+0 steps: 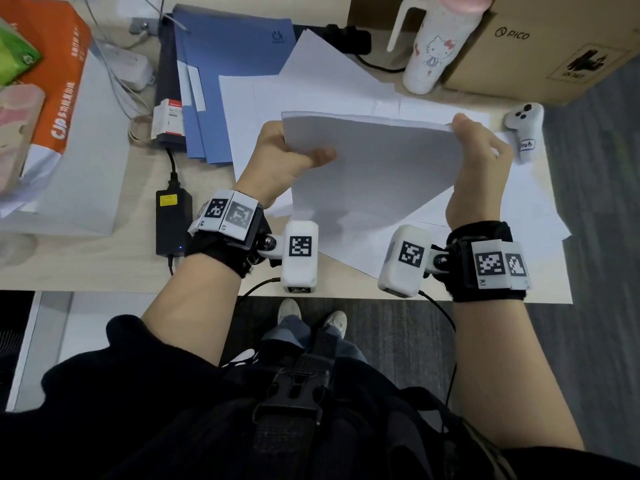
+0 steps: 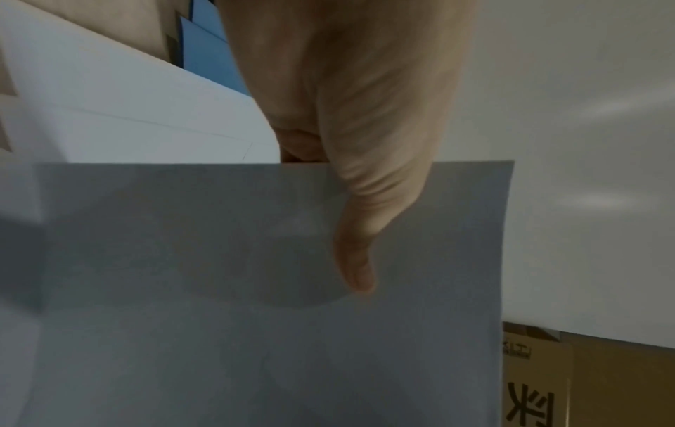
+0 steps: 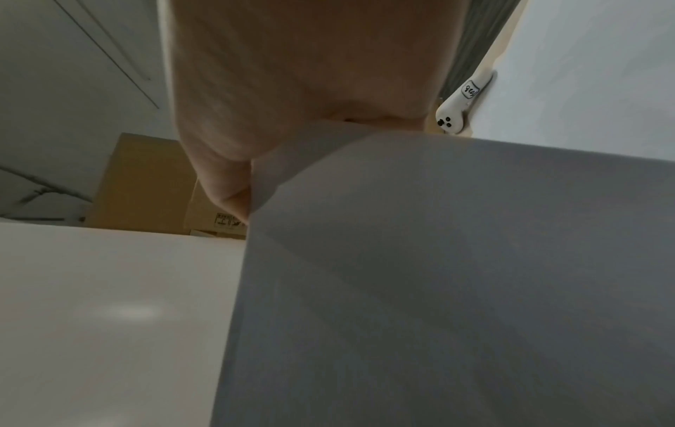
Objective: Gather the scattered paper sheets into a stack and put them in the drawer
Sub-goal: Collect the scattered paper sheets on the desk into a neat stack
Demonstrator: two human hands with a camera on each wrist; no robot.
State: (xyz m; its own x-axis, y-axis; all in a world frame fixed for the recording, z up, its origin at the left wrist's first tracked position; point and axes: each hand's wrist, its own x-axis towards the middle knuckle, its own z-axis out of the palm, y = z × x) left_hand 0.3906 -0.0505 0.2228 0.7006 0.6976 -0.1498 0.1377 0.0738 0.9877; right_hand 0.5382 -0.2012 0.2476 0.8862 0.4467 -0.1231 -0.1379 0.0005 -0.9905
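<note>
A thin stack of white paper sheets (image 1: 374, 168) stands tilted on edge over the desk, held between both hands. My left hand (image 1: 294, 152) pinches its left edge, thumb on the near face; the left wrist view shows that thumb (image 2: 356, 260) lying on the stack of sheets (image 2: 255, 317). My right hand (image 1: 479, 161) grips the right edge, thumb at the top corner, and in the right wrist view the stack of sheets (image 3: 456, 289) fills the lower right. More loose sheets (image 1: 329, 88) lie scattered flat on the desk under and behind the stack. No drawer is in view.
Blue folders (image 1: 225, 74) lie at back left beside a power brick (image 1: 172, 220) and an orange paper box (image 1: 62, 88). A white bottle (image 1: 436, 46) and cardboard box (image 1: 540, 53) stand at back right. A white controller (image 1: 524, 129) lies right of the sheets. The desk's front edge (image 1: 121, 289) is near my wrists.
</note>
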